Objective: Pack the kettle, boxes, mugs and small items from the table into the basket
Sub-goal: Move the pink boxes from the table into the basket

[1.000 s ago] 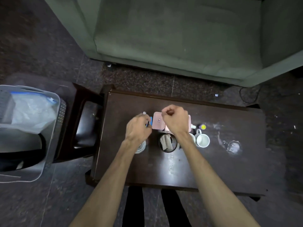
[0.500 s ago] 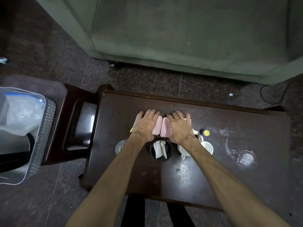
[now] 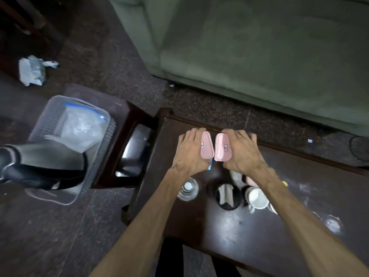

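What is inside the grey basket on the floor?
The basket holds a dark kettle with a black handle and a clear plastic bag behind it. They cover the bottom, so anything beneath stays hidden.

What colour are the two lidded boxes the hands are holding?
Pale pink, each with a small blue-and-red label: left box, right box. Seen in the head view.

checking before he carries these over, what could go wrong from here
1. Each hand, left hand and right hand, holds a pink plastic lidded box tilted on edge; either grip might slip.
2. The grey perforated plastic basket already holds a black kettle and a clear bag, so space looks tight.
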Motion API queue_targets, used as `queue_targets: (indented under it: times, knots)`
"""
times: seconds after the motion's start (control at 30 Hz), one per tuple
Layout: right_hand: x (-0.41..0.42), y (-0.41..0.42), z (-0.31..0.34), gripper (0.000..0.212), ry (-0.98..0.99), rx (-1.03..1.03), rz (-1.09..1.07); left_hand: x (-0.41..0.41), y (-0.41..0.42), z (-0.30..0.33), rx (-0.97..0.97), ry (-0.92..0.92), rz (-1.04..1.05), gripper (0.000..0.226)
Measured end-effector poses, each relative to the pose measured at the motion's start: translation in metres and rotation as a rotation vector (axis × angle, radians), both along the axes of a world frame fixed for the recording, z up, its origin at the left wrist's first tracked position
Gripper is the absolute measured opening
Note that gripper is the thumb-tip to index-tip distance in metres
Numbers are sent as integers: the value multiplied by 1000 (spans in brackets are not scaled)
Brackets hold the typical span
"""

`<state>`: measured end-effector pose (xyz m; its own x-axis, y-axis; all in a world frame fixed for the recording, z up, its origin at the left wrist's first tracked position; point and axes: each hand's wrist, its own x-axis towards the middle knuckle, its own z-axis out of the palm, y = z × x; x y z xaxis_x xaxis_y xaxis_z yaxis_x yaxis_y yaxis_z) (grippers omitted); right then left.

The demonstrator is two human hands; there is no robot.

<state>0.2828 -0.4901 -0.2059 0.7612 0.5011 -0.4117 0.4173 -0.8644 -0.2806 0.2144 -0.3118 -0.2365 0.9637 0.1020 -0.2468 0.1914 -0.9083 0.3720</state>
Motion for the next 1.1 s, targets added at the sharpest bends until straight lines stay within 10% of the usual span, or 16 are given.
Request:
queue_targets:
  times: [0.53,1.1]
  knots:
    - [0,364,78,81,-41,152,420,-65,289,80,131,-158,626,70]
    - [-23,480,4,59,-221,-213,868,-53,331,34,235,523,622,60]
